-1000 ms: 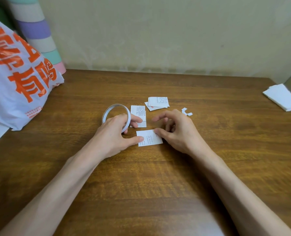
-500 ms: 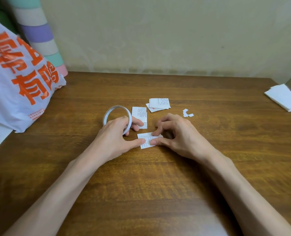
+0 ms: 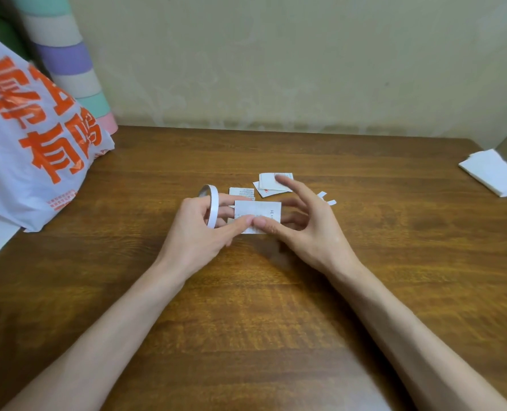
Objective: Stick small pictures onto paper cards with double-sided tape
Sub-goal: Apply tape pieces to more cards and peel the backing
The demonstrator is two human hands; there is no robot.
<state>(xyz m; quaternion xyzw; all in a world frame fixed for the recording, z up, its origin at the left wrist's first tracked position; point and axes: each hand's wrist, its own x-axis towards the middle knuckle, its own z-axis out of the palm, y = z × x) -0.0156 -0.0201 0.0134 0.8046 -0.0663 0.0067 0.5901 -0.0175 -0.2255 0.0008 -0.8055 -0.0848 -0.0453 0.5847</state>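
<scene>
— Card status?
— The paper card (image 3: 257, 216), previously flat on the table (image 3: 276, 321), is raised at centre, pinched between the left hand (image 3: 198, 232), by which the tape roll (image 3: 213, 207) is also carried, and the right hand (image 3: 305, 232), fingers spread.
— Implication?
— Taping is judged next.

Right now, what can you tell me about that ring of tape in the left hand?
The tape is a thin, narrow white ring with a wide hollow centre, so little looks left on it. It stands upright, nearly edge-on to the camera. The left hand holds it, fingers apparently through the hole. Just right of it is the card, pinched by that hand and the right hand.
</scene>
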